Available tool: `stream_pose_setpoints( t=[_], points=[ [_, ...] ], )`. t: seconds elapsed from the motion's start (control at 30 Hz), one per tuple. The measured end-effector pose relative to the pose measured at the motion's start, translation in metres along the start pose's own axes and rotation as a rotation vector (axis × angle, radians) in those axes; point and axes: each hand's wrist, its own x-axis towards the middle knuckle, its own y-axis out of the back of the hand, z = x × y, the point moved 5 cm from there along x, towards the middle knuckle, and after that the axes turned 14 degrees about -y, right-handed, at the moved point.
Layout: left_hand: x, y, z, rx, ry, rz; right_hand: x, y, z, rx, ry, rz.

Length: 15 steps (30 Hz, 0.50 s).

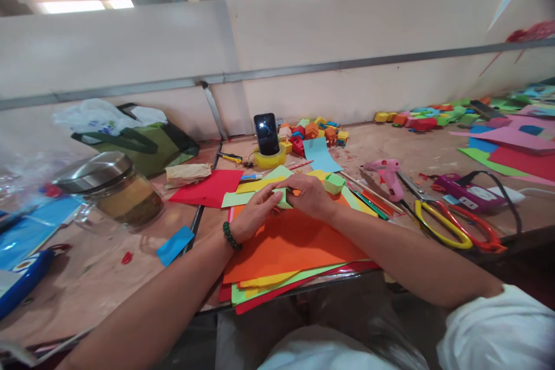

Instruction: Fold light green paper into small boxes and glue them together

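A: Where is the green piece?

B: The small light-green folded paper [284, 198] sits between both hands, just above the orange sheet [290, 243] that tops the stack of coloured paper [277, 286]. The left hand [255, 214] pinches its near side with the fingertips closed on it; the right hand [310, 193] covers its far side, fingers curled over and pressing it.

A: What does a clean fold there call for?

B: Likely steady pressure from the right hand while the left fingertips run along the crease, with the piece kept flat on the orange sheet so that it does not slide.

A: How much room do the hands have?

B: Enough nearby, but it is crowded further out. A finished green paper cube [334, 183] lies just beside the right hand, and a thin wooden stick [368, 191] runs past it. The pink glue gun [388, 176] and the scissors [451, 225] lie to the right, well apart. To the left stands a glass jar [115, 191], also apart. The stack overhangs the table edge [303, 286] toward the person, so a push that way could shift the sheets.
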Motion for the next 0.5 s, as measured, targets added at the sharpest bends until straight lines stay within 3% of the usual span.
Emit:
stream_pose_setpoints(
  t=[0.13, 0.33, 0.5],
  points=[
    [0.000, -0.004, 0.002, 0.016, -0.016, -0.040, -0.001, 0.000, -0.001, -0.020, -0.001, -0.004],
    [0.003, -0.003, 0.010, 0.068, -0.159, -0.082, 0.002, 0.003, 0.000, -0.012, -0.098, 0.001],
    [0.005, 0.001, 0.007, 0.078, -0.153, -0.065, 0.003, 0.003, 0.002, -0.027, -0.163, -0.037]
  ],
)
